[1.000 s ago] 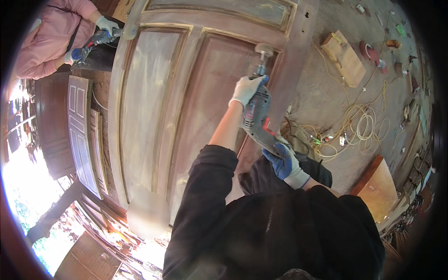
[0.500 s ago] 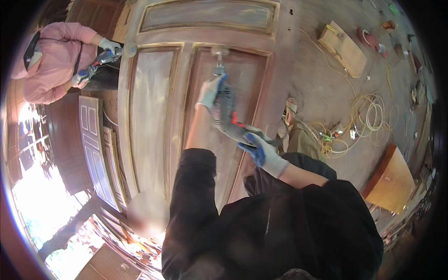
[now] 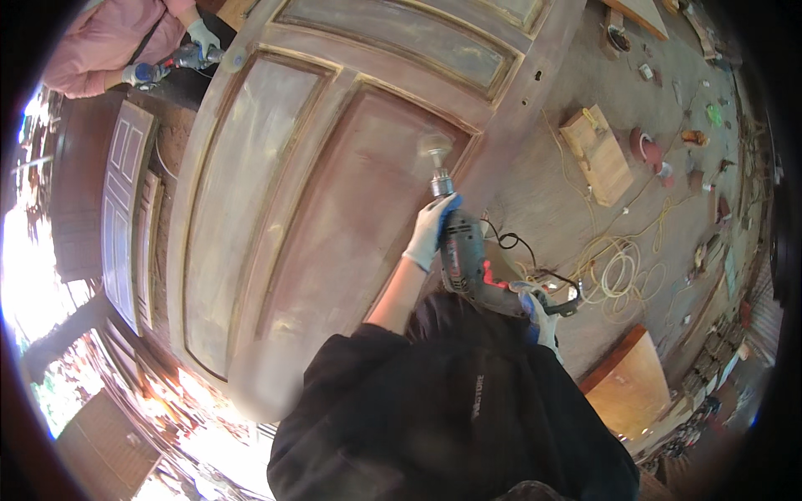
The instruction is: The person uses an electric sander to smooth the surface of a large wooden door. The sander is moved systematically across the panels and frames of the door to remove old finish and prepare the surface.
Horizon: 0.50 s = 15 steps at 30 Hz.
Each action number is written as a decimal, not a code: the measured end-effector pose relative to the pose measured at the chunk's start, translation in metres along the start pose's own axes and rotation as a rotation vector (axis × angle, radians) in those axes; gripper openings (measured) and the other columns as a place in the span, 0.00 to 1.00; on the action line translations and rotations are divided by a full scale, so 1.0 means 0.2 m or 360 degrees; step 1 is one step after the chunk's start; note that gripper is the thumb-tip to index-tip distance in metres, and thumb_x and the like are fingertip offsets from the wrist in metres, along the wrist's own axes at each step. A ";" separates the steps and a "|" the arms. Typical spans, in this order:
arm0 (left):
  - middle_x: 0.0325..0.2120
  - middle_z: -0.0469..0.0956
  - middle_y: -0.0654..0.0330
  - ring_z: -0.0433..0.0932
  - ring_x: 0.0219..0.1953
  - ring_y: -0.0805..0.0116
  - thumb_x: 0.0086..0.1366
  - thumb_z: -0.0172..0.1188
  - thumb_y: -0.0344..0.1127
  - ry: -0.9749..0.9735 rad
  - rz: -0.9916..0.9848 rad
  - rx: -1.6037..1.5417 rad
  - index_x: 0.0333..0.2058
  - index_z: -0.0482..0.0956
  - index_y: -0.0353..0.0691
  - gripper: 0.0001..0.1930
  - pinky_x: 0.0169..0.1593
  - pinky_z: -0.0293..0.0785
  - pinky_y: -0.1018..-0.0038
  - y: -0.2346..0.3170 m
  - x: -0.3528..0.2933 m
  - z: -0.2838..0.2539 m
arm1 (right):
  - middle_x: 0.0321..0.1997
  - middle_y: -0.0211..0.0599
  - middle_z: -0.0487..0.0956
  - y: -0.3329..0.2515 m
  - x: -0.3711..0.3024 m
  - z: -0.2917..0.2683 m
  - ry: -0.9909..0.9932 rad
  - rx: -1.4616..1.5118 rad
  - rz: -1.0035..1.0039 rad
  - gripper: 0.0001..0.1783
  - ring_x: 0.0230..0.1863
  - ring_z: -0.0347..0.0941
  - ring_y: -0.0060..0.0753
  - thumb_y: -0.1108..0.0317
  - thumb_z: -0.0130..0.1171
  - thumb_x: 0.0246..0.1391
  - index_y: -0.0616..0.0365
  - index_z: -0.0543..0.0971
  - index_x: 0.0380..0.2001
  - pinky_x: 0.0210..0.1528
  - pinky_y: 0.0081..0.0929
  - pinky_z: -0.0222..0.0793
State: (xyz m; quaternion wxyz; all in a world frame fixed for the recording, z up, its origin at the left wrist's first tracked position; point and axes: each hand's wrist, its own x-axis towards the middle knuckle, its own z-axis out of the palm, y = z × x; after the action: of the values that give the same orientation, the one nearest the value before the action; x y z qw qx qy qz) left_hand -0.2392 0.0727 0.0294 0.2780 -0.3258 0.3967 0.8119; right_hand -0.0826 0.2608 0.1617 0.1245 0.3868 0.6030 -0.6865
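Observation:
A dark power drill (image 3: 464, 249) with a red switch is held in both my gloved hands. My left hand (image 3: 428, 227) wraps round its front, just behind the metal chuck (image 3: 441, 184). Its rear handle is gripped by my right hand (image 3: 541, 319), partly hidden by the tool. From the chuck a blurred round sanding head (image 3: 434, 144) reaches the upper right part of a recessed panel. That panel belongs to a large wooden door (image 3: 355, 179) lying flat before me, its reddish-brown surface dusty and pale in patches.
At the upper left a person in pink (image 3: 117, 42) works the same door with another power tool (image 3: 188, 57). Coiled cable (image 3: 614, 271) lies on the floor at right, near a wooden block (image 3: 597, 156) and an orange-brown board (image 3: 631, 384). More panelled doors (image 3: 127, 217) lean at left.
The view has turned and shifted right. My hands have brought the drill and its sanding head from the panel's top middle toward its upper right corner.

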 end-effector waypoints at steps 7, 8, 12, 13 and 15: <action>0.24 0.79 0.60 0.78 0.25 0.66 0.62 0.58 0.39 0.0095 -0.0034 -0.0864 0.34 0.74 0.45 0.06 0.32 0.77 0.69 0.03 -0.22 0.06 | 0.36 0.37 0.74 -0.31 0.44 -0.03 -0.0836 0.0934 -0.0082 0.09 0.43 0.71 0.39 0.69 0.52 0.53 0.61 0.72 0.36 0.58 0.43 0.62; 0.24 0.79 0.60 0.79 0.26 0.66 0.62 0.58 0.38 0.0122 0.0046 -0.0852 0.34 0.74 0.45 0.06 0.33 0.77 0.69 0.01 -0.21 0.07 | 0.37 0.38 0.74 -0.33 0.52 -0.05 -0.1018 0.1093 -0.0038 0.08 0.43 0.71 0.39 0.71 0.52 0.53 0.62 0.70 0.37 0.59 0.44 0.62; 0.27 0.80 0.58 0.81 0.30 0.63 0.62 0.57 0.38 0.0349 0.0340 -0.1087 0.36 0.74 0.45 0.06 0.36 0.79 0.69 0.03 -0.22 0.28 | 0.35 0.31 0.66 -0.65 0.77 -0.06 -0.1331 0.0764 0.0049 0.13 0.41 0.65 0.36 0.69 0.57 0.46 0.55 0.69 0.37 0.58 0.43 0.58; 0.27 0.80 0.58 0.81 0.31 0.63 0.63 0.56 0.38 0.0386 0.0398 -0.1120 0.36 0.74 0.45 0.06 0.36 0.79 0.68 0.05 -0.19 0.38 | 0.34 0.31 0.66 -0.75 0.90 -0.11 -0.1415 0.0604 0.0071 0.13 0.40 0.65 0.35 0.70 0.57 0.46 0.55 0.69 0.38 0.57 0.43 0.59; 0.27 0.80 0.58 0.81 0.32 0.63 0.63 0.56 0.37 0.0464 0.0442 -0.1155 0.36 0.74 0.44 0.06 0.37 0.79 0.68 0.08 -0.18 0.48 | 0.34 0.30 0.66 -0.85 1.06 -0.12 -0.1517 0.0314 0.0106 0.14 0.37 0.66 0.33 0.73 0.56 0.46 0.55 0.68 0.39 0.55 0.42 0.61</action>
State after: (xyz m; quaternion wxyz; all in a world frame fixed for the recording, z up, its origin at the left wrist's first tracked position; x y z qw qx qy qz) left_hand -0.2571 0.1361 0.1084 -0.0260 -0.4576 0.1601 0.8742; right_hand -0.3241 0.3863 0.1435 0.3713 0.0585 0.3983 -0.8367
